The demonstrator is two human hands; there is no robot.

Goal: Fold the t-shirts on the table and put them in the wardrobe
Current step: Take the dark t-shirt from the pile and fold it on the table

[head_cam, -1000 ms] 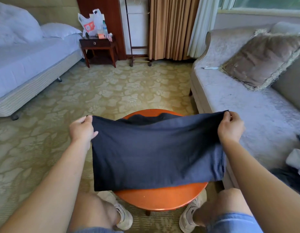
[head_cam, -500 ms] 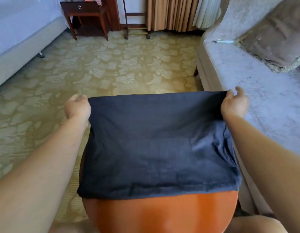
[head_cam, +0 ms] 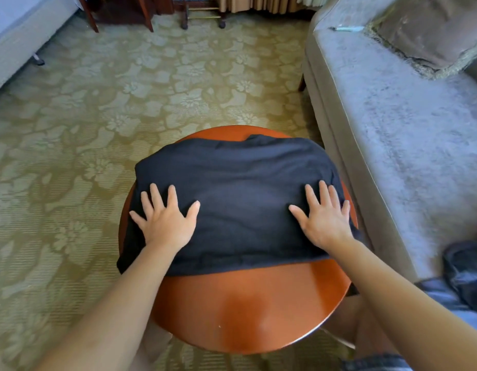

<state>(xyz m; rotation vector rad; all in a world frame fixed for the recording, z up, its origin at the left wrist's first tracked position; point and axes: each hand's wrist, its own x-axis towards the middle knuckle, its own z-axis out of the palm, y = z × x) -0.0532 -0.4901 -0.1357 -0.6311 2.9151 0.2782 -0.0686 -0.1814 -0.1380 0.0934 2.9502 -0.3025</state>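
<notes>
Pressing down at frame left, the person's left hand [head_cam: 165, 220] lies flat, fingers straight and spread, gripping nothing, on the near-left part of a dark navy t-shirt [head_cam: 240, 188]. The shirt, folded to a rough rectangle, sits across the middle and far half of a small round tabletop [head_cam: 245, 303], glossy orange-brown, w/ patterned carpet [head_cam: 71, 156] below on the left. Its near-left corner hangs past the rim over the carpet. Toward the right, the right hand [head_cam: 324, 218] matches the left: palm down, fingers splayed, nothing clasped, resting on the shirt's right side close to the tabletop's edge. Beyond it stands a grey sofa [head_cam: 392, 156], w/ a dark bundle [head_cam: 465, 271] by its near end; whether that is another shirt can't be told. No wardrobe in view.

Risks, as judged: the polished top prob. gives little grip, so a hard outward smoothing stroke could drag the whole fold sideways, and the overhanging left corner could pull the rest toward the floor. Uneven pressure btwn the two hands may skew the layers. A lump along the far edge suggests fabric bunched under there, and pressing over it would set a crease. Lifting from the sides only, w/o support under the middle, would likely let the fold sag open en route to the wardrobe.
</notes>
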